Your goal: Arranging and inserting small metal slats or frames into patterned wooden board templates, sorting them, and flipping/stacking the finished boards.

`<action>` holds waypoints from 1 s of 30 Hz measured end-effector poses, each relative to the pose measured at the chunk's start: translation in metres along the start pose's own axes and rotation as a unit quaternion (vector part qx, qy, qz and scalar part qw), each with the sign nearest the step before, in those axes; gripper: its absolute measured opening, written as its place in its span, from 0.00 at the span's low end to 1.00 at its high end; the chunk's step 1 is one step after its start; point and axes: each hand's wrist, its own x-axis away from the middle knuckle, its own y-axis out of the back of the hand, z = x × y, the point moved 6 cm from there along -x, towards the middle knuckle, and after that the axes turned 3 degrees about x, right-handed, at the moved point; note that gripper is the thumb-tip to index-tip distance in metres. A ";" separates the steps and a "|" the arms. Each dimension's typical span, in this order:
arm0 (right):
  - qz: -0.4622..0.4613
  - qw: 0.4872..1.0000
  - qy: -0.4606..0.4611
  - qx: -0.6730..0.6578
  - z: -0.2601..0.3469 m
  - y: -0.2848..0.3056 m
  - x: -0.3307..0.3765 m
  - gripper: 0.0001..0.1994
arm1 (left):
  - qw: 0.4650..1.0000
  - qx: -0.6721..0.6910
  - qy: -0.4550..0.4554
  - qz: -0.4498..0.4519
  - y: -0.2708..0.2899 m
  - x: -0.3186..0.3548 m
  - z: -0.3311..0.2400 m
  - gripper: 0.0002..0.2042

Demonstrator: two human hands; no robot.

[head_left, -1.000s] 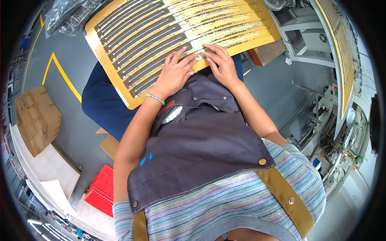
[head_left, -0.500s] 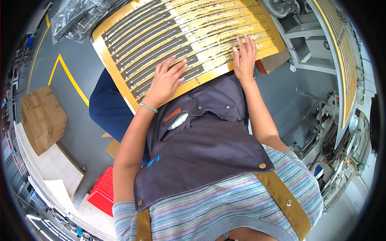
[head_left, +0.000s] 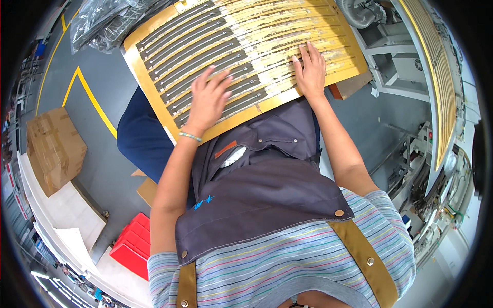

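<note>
A yellow slotted board (head_left: pixel 163 112) lies in front of me over my lap. Dark slim strips with small round ends (head_left: pixel 190 61) fill slots in its left part, while the right part shows worn, pale-flecked slots. My left hand (head_left: pixel 208 100), with a beaded bracelet at the wrist, is over the lower left of the strips, fingers spread and slightly blurred. Whether its fingertips touch a strip I cannot tell. My right hand (head_left: pixel 310 74) rests on the right part of the board near its near edge, fingers stretched out and holding nothing.
Plastic-wrapped dark items (head_left: pixel 105 25) lie beyond the board at left. A cardboard box (head_left: pixel 56 149) and a red bin (head_left: pixel 132 246) are at my left. A second slotted yellow panel (head_left: pixel 436 77) stands at right, beside a white metal frame (head_left: pixel 400 66) with a flexible duct.
My left hand has shifted up from the near strips, its fingers lifting and blurring. My right hand stays on the board, moved only slightly. The whole view has shifted a little.
</note>
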 end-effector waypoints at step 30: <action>-0.012 1.000 0.006 0.002 0.006 0.003 -0.002 0.24 | 0.997 -0.047 -0.055 0.041 -0.005 -0.040 0.035 0.22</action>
